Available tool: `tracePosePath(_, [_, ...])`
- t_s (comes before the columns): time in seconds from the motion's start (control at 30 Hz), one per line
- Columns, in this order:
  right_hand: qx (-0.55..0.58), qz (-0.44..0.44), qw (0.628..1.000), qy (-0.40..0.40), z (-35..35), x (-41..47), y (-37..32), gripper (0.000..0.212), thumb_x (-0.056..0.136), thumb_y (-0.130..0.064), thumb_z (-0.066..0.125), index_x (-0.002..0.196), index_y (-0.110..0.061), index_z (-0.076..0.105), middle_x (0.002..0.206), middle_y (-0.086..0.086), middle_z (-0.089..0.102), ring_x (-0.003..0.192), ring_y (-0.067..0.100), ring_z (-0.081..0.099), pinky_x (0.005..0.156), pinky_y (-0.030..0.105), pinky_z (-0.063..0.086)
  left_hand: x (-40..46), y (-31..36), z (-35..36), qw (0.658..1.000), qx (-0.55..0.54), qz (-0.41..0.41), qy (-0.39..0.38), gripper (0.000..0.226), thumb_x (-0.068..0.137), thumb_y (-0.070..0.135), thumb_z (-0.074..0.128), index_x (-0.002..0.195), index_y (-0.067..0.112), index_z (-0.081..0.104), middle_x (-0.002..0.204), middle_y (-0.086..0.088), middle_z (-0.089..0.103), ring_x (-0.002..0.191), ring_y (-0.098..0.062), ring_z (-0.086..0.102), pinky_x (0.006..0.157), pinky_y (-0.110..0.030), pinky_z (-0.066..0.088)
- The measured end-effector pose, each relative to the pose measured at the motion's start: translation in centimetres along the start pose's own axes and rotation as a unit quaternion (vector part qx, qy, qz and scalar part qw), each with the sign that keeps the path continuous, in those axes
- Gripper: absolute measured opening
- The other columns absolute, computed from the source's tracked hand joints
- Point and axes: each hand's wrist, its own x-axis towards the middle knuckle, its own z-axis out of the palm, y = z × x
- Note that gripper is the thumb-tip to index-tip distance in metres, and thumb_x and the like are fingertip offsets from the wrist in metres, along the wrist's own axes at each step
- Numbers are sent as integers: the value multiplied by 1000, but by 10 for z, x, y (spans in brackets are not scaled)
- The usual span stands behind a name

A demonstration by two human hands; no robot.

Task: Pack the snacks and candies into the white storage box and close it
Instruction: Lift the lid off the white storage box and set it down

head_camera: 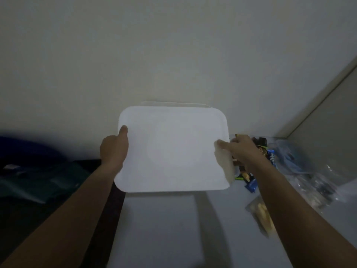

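Note:
The white lid (172, 149) of the storage box fills the middle of the view, held between both hands. My left hand (114, 149) grips its left edge with the thumb on top. Its right edge is gripped by my right hand (242, 149). Behind the lid's far edge a thin strip of the white box's rim (173, 103) shows; the rest of the box is hidden. Right of the lid lie snack wrappers (260, 149), a blue candy packet (251, 185) and a clear bag of yellow snacks (262, 213).
The pale table (164, 229) runs forward below the lid. Crumpled clear plastic bags (313, 175) lie at the right near the wall. Dark green and blue fabric (38, 176) sits to the left of the table. A plain wall rises behind.

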Motion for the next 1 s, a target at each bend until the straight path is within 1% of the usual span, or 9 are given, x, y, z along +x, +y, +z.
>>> tracePosePath(0.07, [-27,-7,1000,-6,2,-12,21,19,85,-17,71,87,-9,54,86,7,62,73,21,64,57,33,55,-12,-26,0,999,20,25,21,60,91,55,39,81,1,61,96,-17,63,86,-33,57,83,-41,48])
tracePosePath(0.17, [-33,17,998,-47,1,-28,55,29,81,-6,71,104,-11,53,101,10,61,87,31,66,55,35,57,-30,-69,-2,997,45,21,53,66,90,54,38,106,-5,63,113,-23,62,100,-39,57,91,-42,45])
tracePosePath(0.33, [-93,92,989,-72,15,-37,108,25,85,-3,66,105,-13,55,109,15,61,88,31,66,55,37,60,-56,-129,4,992,106,-35,56,59,94,47,43,103,-8,63,111,-26,62,106,-42,56,94,-45,42])
tracePosePath(0.47, [-197,110,972,-60,39,-25,142,24,84,0,56,107,-1,64,103,16,65,84,30,67,68,45,62,-58,-156,13,990,116,-74,-16,44,92,31,53,95,-11,64,91,-18,62,92,-38,61,89,-44,49])
tracePosePath(0.57, [-240,105,963,-61,57,-17,163,23,81,0,54,101,2,65,96,16,66,84,32,68,71,45,61,-54,-169,22,979,176,-86,-56,47,83,29,59,111,-9,59,112,-23,59,98,-41,59,90,-48,51])
tracePosePath(0.73, [-303,65,949,-55,70,-13,173,28,86,-10,53,112,0,59,114,14,62,103,28,62,78,29,49,-55,-167,38,959,252,-82,-100,77,74,31,73,134,-5,39,135,-26,43,123,-44,45,103,-47,42])
tracePosePath(0.83, [-306,60,948,-63,72,-10,177,32,89,-13,51,118,0,56,121,15,58,110,29,59,83,29,47,-55,-169,44,949,279,-76,-128,79,74,39,71,133,-4,42,134,-24,48,125,-43,44,101,-45,43])
tracePosePath(0.93, [-299,53,950,-75,66,-8,177,33,89,-13,49,119,0,57,126,15,57,114,30,56,88,29,45,-54,-167,49,941,293,-79,-147,74,69,45,66,122,-4,52,124,-23,57,115,-41,52,95,-42,49])
tracePosePath(1.0, [-283,46,955,-79,58,-7,173,35,90,-11,48,123,-1,56,132,15,53,120,31,53,95,31,44,-58,-160,54,935,316,-86,-135,74,65,45,62,122,-1,51,126,-20,54,116,-39,51,97,-43,47])
